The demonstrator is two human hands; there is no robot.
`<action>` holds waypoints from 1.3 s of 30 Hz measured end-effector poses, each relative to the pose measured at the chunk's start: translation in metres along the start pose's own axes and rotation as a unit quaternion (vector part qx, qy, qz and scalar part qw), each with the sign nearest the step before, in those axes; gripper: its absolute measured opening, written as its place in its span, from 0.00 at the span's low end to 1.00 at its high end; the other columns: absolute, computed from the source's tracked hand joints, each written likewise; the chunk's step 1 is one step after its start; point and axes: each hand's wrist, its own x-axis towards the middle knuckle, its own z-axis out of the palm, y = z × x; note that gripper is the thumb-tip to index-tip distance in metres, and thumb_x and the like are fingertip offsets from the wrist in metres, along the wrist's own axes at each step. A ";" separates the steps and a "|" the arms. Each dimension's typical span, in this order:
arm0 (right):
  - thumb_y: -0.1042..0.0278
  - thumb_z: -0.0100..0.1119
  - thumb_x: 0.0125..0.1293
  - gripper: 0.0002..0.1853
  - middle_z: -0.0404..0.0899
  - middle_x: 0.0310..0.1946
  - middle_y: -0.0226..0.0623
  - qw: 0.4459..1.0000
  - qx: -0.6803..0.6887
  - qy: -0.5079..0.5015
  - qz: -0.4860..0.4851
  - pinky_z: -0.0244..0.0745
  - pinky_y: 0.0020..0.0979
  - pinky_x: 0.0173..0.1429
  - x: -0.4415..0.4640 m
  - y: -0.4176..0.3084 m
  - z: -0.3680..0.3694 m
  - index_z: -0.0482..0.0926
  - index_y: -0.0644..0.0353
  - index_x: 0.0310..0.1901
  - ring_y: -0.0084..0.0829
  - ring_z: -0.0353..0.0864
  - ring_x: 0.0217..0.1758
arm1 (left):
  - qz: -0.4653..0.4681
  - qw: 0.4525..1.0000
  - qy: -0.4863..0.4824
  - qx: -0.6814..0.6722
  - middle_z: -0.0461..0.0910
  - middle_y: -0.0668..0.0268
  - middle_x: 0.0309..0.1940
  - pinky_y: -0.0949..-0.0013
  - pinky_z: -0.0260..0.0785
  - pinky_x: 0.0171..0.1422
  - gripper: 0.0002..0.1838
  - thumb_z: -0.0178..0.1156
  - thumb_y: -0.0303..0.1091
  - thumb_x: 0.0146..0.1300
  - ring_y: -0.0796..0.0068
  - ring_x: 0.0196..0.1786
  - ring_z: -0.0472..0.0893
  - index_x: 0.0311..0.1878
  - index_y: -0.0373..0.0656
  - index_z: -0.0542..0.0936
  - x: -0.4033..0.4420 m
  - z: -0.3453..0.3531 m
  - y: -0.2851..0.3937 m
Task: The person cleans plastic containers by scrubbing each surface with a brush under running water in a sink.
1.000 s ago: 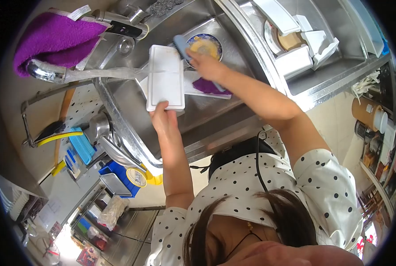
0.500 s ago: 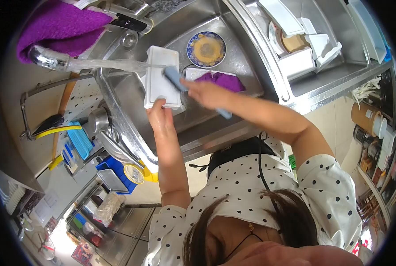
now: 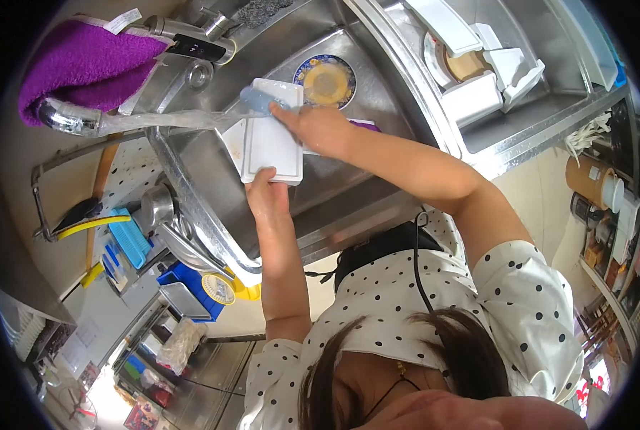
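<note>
My left hand [image 3: 268, 188] grips the near end of a white rectangular plastic container [image 3: 273, 154], thumb on its flat face. It is held tilted above the sink basin [image 3: 212, 161]. My right hand [image 3: 320, 129] is closed on a light blue scrubbing brush [image 3: 257, 100], whose head lies against the container's far part; the handle is hidden by my hand and arm. Water runs from the chrome faucet [image 3: 69, 117] toward the container. Further back in the basin lies a blue-rimmed plate [image 3: 325, 80] with a yellowish centre. A purple cloth [image 3: 365, 125] shows only partly behind my right forearm.
The right-hand basin holds several white containers [image 3: 470, 100] and a round brown-centred dish [image 3: 457, 64]. A raised metal divider [image 3: 406, 79] separates the basins. A purple towel [image 3: 83, 64] hangs over the faucet. Metal pans [image 3: 159, 208] stand left of the sink.
My right hand has moved the brush left and away from me, to the container's far end. The container has shifted slightly right. My right forearm now covers most of the purple cloth.
</note>
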 end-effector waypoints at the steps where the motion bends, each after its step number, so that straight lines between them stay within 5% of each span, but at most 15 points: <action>1: 0.69 0.50 0.60 0.31 0.79 0.31 0.50 1.000 -0.022 -0.013 -0.001 0.77 0.43 0.32 -0.001 -0.002 -0.003 0.59 0.48 0.68 0.47 0.81 0.30 | 0.005 1.000 -0.005 -0.002 0.68 0.54 0.58 0.58 0.61 0.69 0.37 0.44 0.12 0.42 0.58 0.62 0.70 0.63 0.33 0.63 0.000 0.001 0.003; 9: 0.71 0.48 0.62 0.29 0.78 0.36 0.53 1.000 -0.019 0.014 0.007 0.76 0.44 0.33 -0.029 0.043 0.012 0.60 0.44 0.67 0.48 0.81 0.30 | 0.025 1.000 -0.016 -0.001 0.68 0.53 0.59 0.57 0.60 0.69 0.37 0.45 0.12 0.42 0.57 0.64 0.68 0.64 0.32 0.62 0.007 -0.009 0.008; 16: 0.68 0.50 0.62 0.26 0.79 0.28 0.49 0.997 -0.012 0.068 0.017 0.76 0.44 0.33 -0.005 0.051 -0.005 0.65 0.46 0.64 0.47 0.80 0.29 | 0.025 0.999 -0.034 -0.014 0.67 0.50 0.60 0.54 0.57 0.71 0.39 0.44 0.13 0.42 0.55 0.65 0.66 0.65 0.32 0.60 0.005 0.001 0.012; 22: 0.70 0.50 0.59 0.25 0.81 0.34 0.49 0.990 0.000 -0.106 0.091 0.76 0.45 0.42 -0.004 0.041 0.008 0.70 0.52 0.61 0.47 0.81 0.39 | 0.047 0.997 -0.068 0.005 0.67 0.52 0.61 0.55 0.58 0.71 0.39 0.45 0.14 0.41 0.54 0.65 0.67 0.65 0.32 0.60 -0.005 0.026 0.007; 26: 0.68 0.46 0.64 0.23 0.80 0.37 0.51 0.981 0.119 -0.014 0.154 0.74 0.47 0.43 -0.026 0.084 0.028 0.68 0.55 0.62 0.50 0.79 0.43 | 0.033 0.996 -0.078 -0.011 0.67 0.53 0.60 0.55 0.59 0.70 0.39 0.46 0.14 0.41 0.55 0.64 0.67 0.65 0.33 0.60 0.007 0.024 0.018; 28: 0.61 0.55 0.63 0.29 0.80 0.33 0.46 0.915 0.338 0.062 0.213 0.73 0.35 0.33 -0.024 0.081 0.024 0.64 0.59 0.65 0.36 0.79 0.33 | 0.023 0.996 -0.079 -0.019 0.67 0.53 0.60 0.55 0.59 0.70 0.39 0.47 0.13 0.42 0.55 0.64 0.67 0.65 0.34 0.60 0.013 0.013 0.016; 30: 0.57 0.61 0.61 0.34 0.80 0.31 0.39 0.715 0.613 0.061 0.331 0.69 0.27 0.28 -0.020 0.066 0.011 0.62 0.62 0.66 0.25 0.75 0.26 | 0.035 0.993 -0.106 -0.040 0.66 0.54 0.61 0.54 0.58 0.70 0.37 0.48 0.15 0.46 0.55 0.65 0.67 0.66 0.34 0.58 0.016 0.005 0.002; 31: 0.58 0.68 0.56 0.40 0.76 0.30 0.32 0.683 0.663 0.029 0.305 0.62 0.17 0.22 -0.014 0.060 0.008 0.59 0.63 0.66 0.15 0.68 0.22 | 0.041 0.990 -0.122 -0.051 0.65 0.54 0.62 0.53 0.58 0.71 0.37 0.48 0.16 0.48 0.55 0.65 0.66 0.67 0.35 0.58 0.015 0.009 -0.003; 34: 0.62 0.68 0.56 0.38 0.76 0.29 0.29 0.693 0.669 0.010 0.269 0.59 0.18 0.20 0.007 0.027 0.004 0.61 0.61 0.66 0.15 0.65 0.18 | 0.024 0.996 -0.085 0.014 0.62 0.55 0.64 0.51 0.57 0.71 0.36 0.50 0.19 0.54 0.55 0.67 0.64 0.68 0.36 0.54 -0.005 0.026 -0.012; 38: 0.68 0.67 0.55 0.36 0.75 0.25 0.25 0.675 0.700 -0.030 0.230 0.58 0.18 0.20 0.009 0.031 -0.003 0.63 0.57 0.66 0.14 0.63 0.17 | -0.101 0.912 -0.352 -0.183 0.59 0.55 0.67 0.51 0.56 0.71 0.37 0.55 0.27 0.56 0.56 0.70 0.59 0.69 0.36 0.52 -0.003 0.005 0.003; 39: 0.68 0.66 0.56 0.35 0.74 0.26 0.24 0.669 0.707 -0.051 0.222 0.58 0.18 0.21 0.009 0.036 0.002 0.63 0.57 0.66 0.14 0.63 0.18 | -0.112 0.909 -0.357 -0.184 0.60 0.52 0.66 0.52 0.57 0.70 0.40 0.59 0.31 0.55 0.53 0.68 0.62 0.69 0.35 0.52 0.000 0.010 0.011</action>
